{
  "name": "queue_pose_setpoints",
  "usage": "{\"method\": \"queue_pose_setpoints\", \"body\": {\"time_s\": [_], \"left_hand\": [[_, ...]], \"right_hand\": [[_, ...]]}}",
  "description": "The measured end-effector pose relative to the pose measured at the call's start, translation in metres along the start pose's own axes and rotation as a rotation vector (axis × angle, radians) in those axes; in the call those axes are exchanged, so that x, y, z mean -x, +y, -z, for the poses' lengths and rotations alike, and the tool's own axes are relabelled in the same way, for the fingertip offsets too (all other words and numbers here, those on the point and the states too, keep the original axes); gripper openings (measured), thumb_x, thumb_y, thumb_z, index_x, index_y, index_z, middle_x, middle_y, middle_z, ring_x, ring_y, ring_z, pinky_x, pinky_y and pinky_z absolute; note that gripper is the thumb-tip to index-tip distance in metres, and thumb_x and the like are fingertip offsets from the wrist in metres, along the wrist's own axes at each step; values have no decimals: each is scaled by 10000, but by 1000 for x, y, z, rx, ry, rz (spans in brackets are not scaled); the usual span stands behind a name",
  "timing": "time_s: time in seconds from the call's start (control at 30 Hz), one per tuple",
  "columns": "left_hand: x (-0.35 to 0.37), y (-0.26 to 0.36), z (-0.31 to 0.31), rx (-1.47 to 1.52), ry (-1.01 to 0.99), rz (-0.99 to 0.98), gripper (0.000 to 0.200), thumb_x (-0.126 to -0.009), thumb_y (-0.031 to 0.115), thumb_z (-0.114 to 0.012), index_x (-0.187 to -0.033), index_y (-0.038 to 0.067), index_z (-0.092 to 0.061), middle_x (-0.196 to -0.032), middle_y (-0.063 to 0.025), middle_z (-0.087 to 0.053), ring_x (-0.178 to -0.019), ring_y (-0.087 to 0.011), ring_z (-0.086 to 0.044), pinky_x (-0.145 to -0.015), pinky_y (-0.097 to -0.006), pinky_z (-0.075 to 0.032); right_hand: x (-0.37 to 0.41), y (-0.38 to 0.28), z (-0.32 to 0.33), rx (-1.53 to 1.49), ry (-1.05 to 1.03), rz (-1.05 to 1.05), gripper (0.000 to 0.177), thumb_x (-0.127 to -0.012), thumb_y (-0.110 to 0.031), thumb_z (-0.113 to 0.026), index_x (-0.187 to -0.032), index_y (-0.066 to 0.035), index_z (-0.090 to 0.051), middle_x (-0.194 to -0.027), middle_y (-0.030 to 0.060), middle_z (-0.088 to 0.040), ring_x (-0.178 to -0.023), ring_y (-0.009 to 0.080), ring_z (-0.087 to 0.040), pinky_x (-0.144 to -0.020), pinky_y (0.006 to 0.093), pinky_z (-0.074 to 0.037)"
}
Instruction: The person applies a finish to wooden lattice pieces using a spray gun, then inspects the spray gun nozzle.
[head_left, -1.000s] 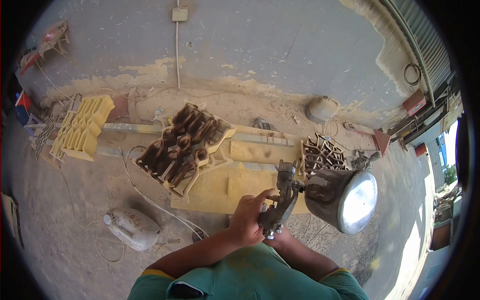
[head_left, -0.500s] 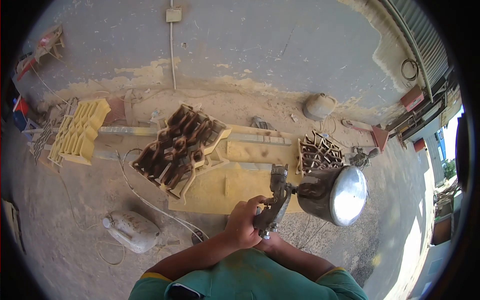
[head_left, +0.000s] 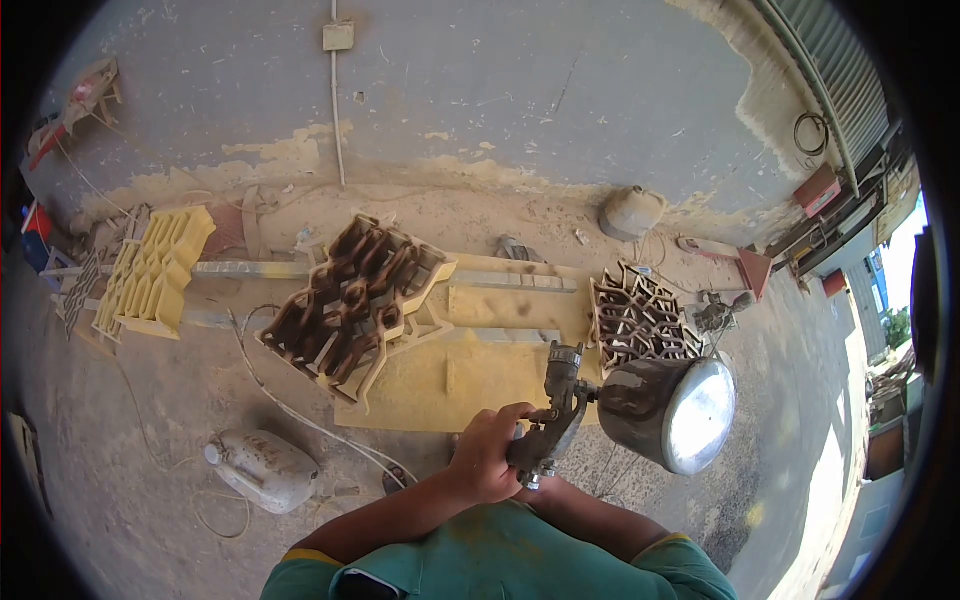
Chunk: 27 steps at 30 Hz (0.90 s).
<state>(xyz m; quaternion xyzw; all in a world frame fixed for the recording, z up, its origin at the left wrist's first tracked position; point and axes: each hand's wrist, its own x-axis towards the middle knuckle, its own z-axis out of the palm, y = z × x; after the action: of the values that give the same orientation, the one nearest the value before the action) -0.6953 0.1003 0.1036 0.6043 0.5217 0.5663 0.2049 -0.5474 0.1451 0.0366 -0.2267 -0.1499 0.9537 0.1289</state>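
Observation:
My left hand [head_left: 488, 456] is closed around a dark metal spray gun [head_left: 552, 430] held in front of my chest. The gun's round metal cup [head_left: 640, 408] sticks out to the right, tipped on its side, its silver end catching bright light. My right hand [head_left: 541, 492] is at the gun's lower end, largely covered by it, and its fingers are hidden. Beyond the gun, a lattice panel [head_left: 352, 292] with dark brown patches over cream stands on the work stand. A smaller dark brown lattice panel [head_left: 645, 315] lies to the right, behind the cup.
Yellow lattice panels [head_left: 168, 270] stand at the left on metal rails [head_left: 250, 270]. A yellowish board [head_left: 400, 385] lies below the middle. A dirty plastic jug [head_left: 262, 470] and a hose [head_left: 262, 378] are at lower left. Another container [head_left: 633, 213] stands by the grey wall [head_left: 480, 90].
The spray gun and its cup have dipped slightly in view, with the cup tilting lower. My left hand keeps its hold. The whole view has shifted a little.

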Motion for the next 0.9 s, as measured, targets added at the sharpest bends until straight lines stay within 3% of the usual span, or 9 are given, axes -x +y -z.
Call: {"method": "queue_pose_setpoints", "body": {"time_s": [0.1, 0.3, 0.4, 0.5, 0.6, 0.7, 0.8, 0.9], "left_hand": [[0, -1, -3, 76, 50, -26, 512, -746, 200, -678, -1205, 87, -479, -769, -112, -571, -699, -341, -550, -658, -431, -420], [4, -2, -6, 59, 30, 47, 505, -752, 192, -667, -1205, 76, -477, -774, -131, -563, -695, -343, -550, -636, -427, -419], [6, -4, -6, 31, -6, 72, 553, -720, 152, -676, -1204, 13, -447, -866, -173, -608, -768, -363, -616, -673, -405, -489], [7, -4, -6, 46, -13, 80, 554, -725, 143, -669, -1212, 14, -438, -872, -182, -598, -751, -367, -615, -662, -413, -493], [6, -8, -11, 108, 48, 33, 520, -757, 174, -648, -1225, 66, -448, -779, -148, -560, -701, -356, -554, -623, -446, -423], [5, -4, -11, 129, 29, 90, 517, -761, 166, -642, -1224, 57, -441, -761, -155, -563, -692, -368, -561, -622, -456, -427], [2, -2, -8, 69, 2, 76, 579, -739, 139, -666, -1247, 22, -414, -805, -151, -603, -676, -326, -621, -614, -368, -492], [-1, -2, -6, 66, 5, 69, 606, -733, 124, -679, -1258, 14, -398, -774, -128, -600, -648, -290, -625, -596, -338, -486]], "right_hand": [[-2, 4, 5, 80, -8, 57, 428, -884, -143, -623, -1246, -14, -434, -1158, 97, -538, -1043, 164, -571, -867, 305, -501], [2, 10, 12, 44, -34, 39, 457, -880, -162, -633, -1259, -18, -423, -1168, 101, -537, -1050, 175, -573, -882, 311, -497], [4, 6, 1, -15, -61, 49, 495, -872, -172, -647, -1279, -19, -410, -1185, 108, -534, -1062, 185, -573, -896, 318, -492], [0, 10, 4, 52, -80, 75, 514, -868, -173, -649, -1292, -18, -403, -1201, 113, -532, -1071, 190, -572, -906, 327, -487], [6, 2, -10, 13, -79, 34, 513, -868, -170, -645, -1295, -19, -405, -1199, 112, -536, -1073, 194, -573, -910, 335, -485], [8, 2, -13, 38, -94, 53, 500, -870, -171, -641, -1289, -22, -414, -1192, 113, -541, -1062, 192, -578, -906, 339, -486], [7, 3, -9, 31, -145, 92, 466, -875, -164, -634, -1272, -26, -435, -1193, 107, -542, -1056, 189, -579, -911, 341, -485], [9, 4, -1, 107, 15, 99, 381, -887, -164, -617, -1220, -26, -492, -1126, 91, -575, -1042, 181, -579, -900, 330, -482]]}}
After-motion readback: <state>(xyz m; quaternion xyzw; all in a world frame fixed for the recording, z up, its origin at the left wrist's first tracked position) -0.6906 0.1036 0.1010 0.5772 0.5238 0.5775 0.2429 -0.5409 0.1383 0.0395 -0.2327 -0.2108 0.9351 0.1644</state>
